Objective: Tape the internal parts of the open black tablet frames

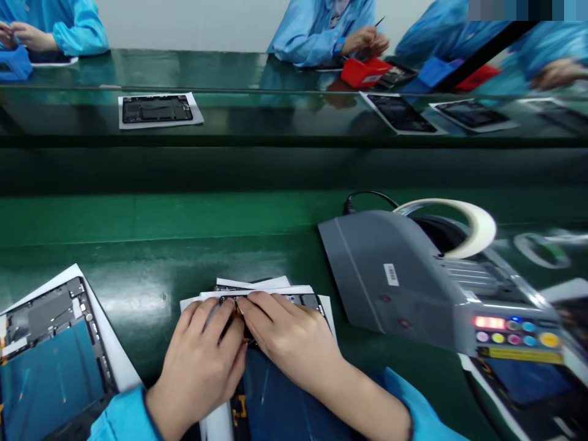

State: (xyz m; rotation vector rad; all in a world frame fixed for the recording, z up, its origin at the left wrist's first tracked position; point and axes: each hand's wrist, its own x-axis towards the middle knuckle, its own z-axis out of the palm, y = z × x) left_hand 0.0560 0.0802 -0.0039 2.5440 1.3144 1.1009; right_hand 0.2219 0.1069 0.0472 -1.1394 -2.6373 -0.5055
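Observation:
My left hand (197, 361) and my right hand (285, 337) lie side by side on the top edge of an opened tablet housing (285, 398), its blue panel facing up. Their fingertips meet over a small orange flex strip (239, 309), which they mostly hide. White paper sheets (248, 289) lie beneath the housing. To the left, a second opened tablet housing (50, 367) rests on its own white sheet, near my left wrist. An electric tape dispenser (395, 275) with a cream tape roll (463, 226) stands to the right of my right hand, apart from it.
A third tablet (528, 380) lies partly under the dispenser at the right. Beyond a raised shelf holding a dark tablet on white paper (156, 110), co-workers in blue smocks (326, 33) work with red and blue trays (365, 71).

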